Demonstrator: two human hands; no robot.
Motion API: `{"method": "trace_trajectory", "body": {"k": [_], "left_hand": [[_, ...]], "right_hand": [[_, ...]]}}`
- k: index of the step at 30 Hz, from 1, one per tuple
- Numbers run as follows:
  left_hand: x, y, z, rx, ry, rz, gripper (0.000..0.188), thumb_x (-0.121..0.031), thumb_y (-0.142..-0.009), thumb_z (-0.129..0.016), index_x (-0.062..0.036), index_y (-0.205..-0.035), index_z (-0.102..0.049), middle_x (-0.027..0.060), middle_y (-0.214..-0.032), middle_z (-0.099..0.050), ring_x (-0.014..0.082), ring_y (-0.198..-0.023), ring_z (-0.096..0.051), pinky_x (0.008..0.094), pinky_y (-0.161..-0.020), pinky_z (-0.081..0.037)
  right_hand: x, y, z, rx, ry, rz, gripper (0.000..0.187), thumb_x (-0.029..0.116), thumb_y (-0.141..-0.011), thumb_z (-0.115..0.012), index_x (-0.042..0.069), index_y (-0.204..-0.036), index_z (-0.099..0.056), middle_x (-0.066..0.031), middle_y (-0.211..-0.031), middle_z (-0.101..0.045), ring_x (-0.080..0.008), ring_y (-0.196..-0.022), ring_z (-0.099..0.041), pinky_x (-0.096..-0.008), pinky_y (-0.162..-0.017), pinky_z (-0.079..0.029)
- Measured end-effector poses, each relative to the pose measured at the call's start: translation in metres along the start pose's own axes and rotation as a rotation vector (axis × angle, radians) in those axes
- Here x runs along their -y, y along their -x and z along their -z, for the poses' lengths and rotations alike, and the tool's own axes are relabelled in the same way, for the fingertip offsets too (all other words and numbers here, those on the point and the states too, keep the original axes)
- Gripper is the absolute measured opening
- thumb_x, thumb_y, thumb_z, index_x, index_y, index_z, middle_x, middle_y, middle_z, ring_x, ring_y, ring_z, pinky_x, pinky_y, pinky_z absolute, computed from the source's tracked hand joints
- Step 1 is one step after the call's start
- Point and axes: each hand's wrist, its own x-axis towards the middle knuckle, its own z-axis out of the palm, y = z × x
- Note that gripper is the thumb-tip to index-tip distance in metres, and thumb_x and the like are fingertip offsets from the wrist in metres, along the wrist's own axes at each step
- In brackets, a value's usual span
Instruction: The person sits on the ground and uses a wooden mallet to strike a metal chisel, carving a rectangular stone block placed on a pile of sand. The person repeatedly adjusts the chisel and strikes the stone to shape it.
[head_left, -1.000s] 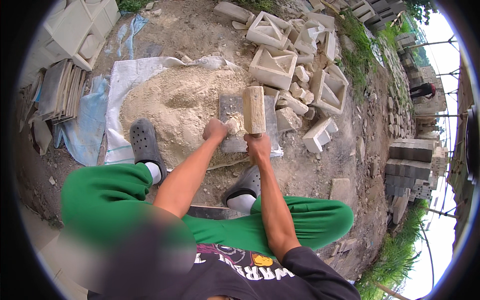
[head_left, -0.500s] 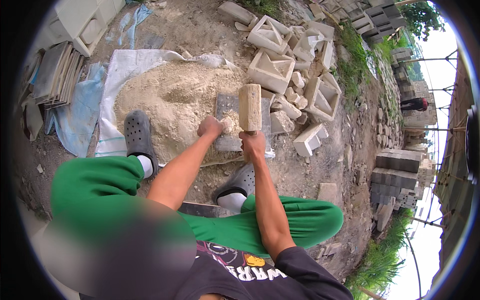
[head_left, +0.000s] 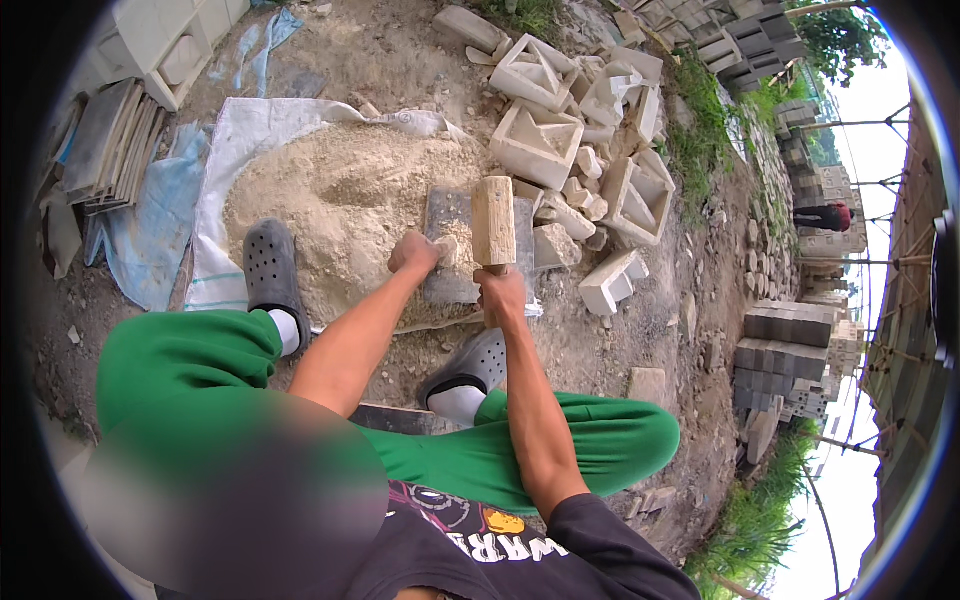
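My right hand (head_left: 502, 288) is wrapped round the handle of a wooden mallet (head_left: 494, 222). The mallet's blocky, pale head is over a dark flat slab (head_left: 447, 290) on the ground. To its left, my left hand (head_left: 414, 253) is closed on a pale stone chunk (head_left: 449, 246) at the slab's left side. Light crumbs lie on the slab around the chunk. Beyond and left of the hands spreads a heap of crushed, sandy powder (head_left: 320, 190) on a white woven sack (head_left: 218, 190). Whether the mallet touches the slab cannot be made out.
Broken hollow blocks (head_left: 538, 142) and rubble are piled right of the slab. My clog-clad feet flank the work, the left clog (head_left: 272, 262) beside the powder. Stacked thin boards (head_left: 110, 145) stand far left. Grey blocks (head_left: 785, 335) are stacked at right; a distant person (head_left: 825, 216) is beyond.
The whole view has shifted slightly to the left. Both hands, the mallet and the chunk keep nearly the same places relative to the slab.
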Motion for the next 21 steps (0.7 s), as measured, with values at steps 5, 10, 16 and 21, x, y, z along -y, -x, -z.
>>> {"method": "trace_trajectory", "body": {"k": [5, 10, 16, 21], "left_hand": [[0.007, -0.003, -0.005, -0.094, -0.059, -0.054, 0.038, -0.049, -0.076, -0.082, -0.0106, -0.078, -0.079, 0.0082, -0.077, -0.074, 0.0260, -0.075, -0.071, 0.0406, -0.071, -0.053], [-0.003, 0.000, -0.008, -0.082, -0.042, -0.037, 0.036, -0.046, -0.076, -0.082, -0.0113, -0.072, -0.075, 0.0071, -0.077, -0.074, 0.0259, -0.074, -0.071, 0.0405, -0.071, -0.053], [-0.001, 0.007, -0.011, -0.134, -0.084, -0.185, 0.051, -0.039, -0.079, -0.081, -0.0157, -0.121, -0.063, 0.0076, -0.116, -0.063, 0.0274, -0.114, -0.059, 0.0446, -0.092, -0.048], [0.003, 0.019, -0.034, -0.242, -0.256, -0.563, 0.057, -0.032, -0.080, -0.077, -0.0119, -0.128, -0.056, 0.0102, -0.125, -0.054, 0.0296, -0.121, -0.051, 0.0466, -0.096, -0.047]], "right_hand": [[-0.001, 0.005, -0.014, -0.119, -0.034, 0.127, 0.034, 0.025, -0.074, -0.071, -0.007, -0.085, -0.070, -0.0146, -0.064, -0.068, -0.0238, -0.060, -0.069, -0.0378, -0.060, -0.053], [-0.055, -0.016, -0.023, -0.001, 0.195, 0.005, 0.035, 0.026, -0.070, -0.073, -0.007, -0.082, -0.070, -0.0149, -0.070, -0.070, -0.0267, -0.063, -0.069, -0.0394, -0.060, -0.053], [-0.045, -0.008, -0.001, -0.084, -0.113, -0.081, 0.028, 0.020, -0.071, -0.073, -0.005, -0.082, -0.070, -0.0120, -0.069, -0.069, -0.0212, -0.058, -0.067, -0.0354, -0.057, -0.052], [-0.071, 0.006, 0.000, -0.230, -0.290, -0.133, 0.022, 0.015, -0.073, -0.073, -0.003, -0.083, -0.067, -0.0089, -0.066, -0.064, -0.0199, -0.050, -0.061, -0.0344, -0.048, -0.049]]}}
